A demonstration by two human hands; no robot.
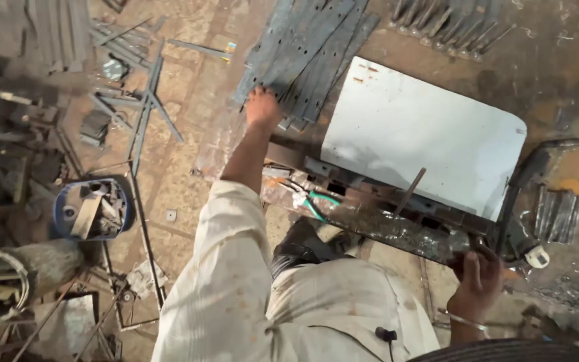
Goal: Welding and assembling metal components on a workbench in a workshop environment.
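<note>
The left hand (263, 107) reaches far out from a pale sleeve and rests on the near end of a stack of flat grey metal strips (306, 57) lying on the floor; its fingers curl over the strip ends, though whether they pinch one strip cannot be told. The strips have holes along their length and fan away toward the far side. The right hand (477, 275), near and to the right, is closed around the end of a dark, rusty metal frame (376, 221), with a thin bangle on the wrist. Just beyond the frame lies a white sheet-metal panel (423, 144) with rounded corners. A green and white wire (316, 201) runs along the frame's left end.

On the left of the floor stands a blue bucket (61, 214), filled with scrap pieces of metal and a pale strip leaning in it. Nearer, at the left edge, a metal drum (31, 268) lies tipped on its side, with rods showing in its open mouth. Thin angle bars (145, 110) lie scattered between the bucket and the strips.
</note>
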